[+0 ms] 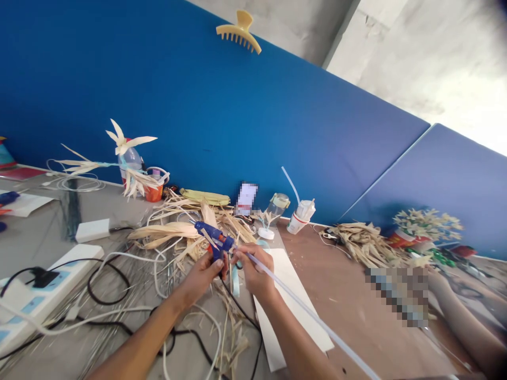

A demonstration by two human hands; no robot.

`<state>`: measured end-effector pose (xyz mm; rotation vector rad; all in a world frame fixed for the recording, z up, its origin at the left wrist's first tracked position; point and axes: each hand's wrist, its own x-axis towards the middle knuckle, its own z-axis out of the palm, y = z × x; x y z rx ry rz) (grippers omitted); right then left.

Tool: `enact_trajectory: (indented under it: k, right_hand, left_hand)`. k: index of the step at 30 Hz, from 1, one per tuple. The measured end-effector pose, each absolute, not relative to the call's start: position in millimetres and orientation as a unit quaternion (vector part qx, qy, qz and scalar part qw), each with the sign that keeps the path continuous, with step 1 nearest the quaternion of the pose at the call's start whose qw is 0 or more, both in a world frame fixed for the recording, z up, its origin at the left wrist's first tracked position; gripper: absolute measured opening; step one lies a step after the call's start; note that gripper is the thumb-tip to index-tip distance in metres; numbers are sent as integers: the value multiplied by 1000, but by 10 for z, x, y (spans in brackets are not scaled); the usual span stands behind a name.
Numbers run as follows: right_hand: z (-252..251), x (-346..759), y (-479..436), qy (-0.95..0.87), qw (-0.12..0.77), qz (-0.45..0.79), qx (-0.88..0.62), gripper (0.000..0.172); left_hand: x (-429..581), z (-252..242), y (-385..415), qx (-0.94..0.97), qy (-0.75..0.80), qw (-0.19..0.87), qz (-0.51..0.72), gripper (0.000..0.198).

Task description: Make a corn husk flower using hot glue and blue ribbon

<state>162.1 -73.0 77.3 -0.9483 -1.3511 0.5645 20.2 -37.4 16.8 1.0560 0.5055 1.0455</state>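
My left hand (pixel 204 274) is closed around the handle of a blue glue gun (pixel 209 231), whose nozzle end faces away to the left. A long translucent glue stick (pixel 312 312) meets the back of the gun and runs down to the lower right. Pinched near that rear end, the stick is in my right hand (pixel 257 270). Dry corn husks (pixel 170 232) lie under and beyond the gun. Whether the stick is inside the gun is hard to make out. A white sheet (pixel 285 285) lies beneath my right forearm.
At left are a power strip (pixel 71 279) and tangled cables. Along the blue partition (pixel 237 116) stand a bottle with husk leaves (pixel 130 158), an orange cup (pixel 153 192), a phone (pixel 246 198), a jar (pixel 279 203) and a paper cup (pixel 295 224). Another person's arm (pixel 455 301) is at right.
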Motion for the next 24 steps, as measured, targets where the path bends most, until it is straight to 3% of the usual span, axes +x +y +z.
enact_trajectory:
  k: [8, 11, 13, 21, 24]
  right_hand:
    - [747, 1323, -767, -430, 693, 410, -408, 8]
    - [731, 1340, -775, -424, 690, 411, -419, 23]
    - [701, 1386, -772, -456, 662, 401, -439, 32]
    - [498, 1500, -691, -542, 438, 421, -580, 34]
    - [456, 1553, -652, -531, 450, 421, -582, 35]
  left_hand:
    - [227, 148, -362, 429, 221, 726, 490, 33]
    - [225, 166, -366, 397, 219, 742, 494, 31]
    - [216, 187, -380, 385, 220, 751, 489, 31]
    - [222, 228, -487, 453, 198, 783, 379, 28]
    - [217, 226, -465, 466, 200, 779, 369, 31]
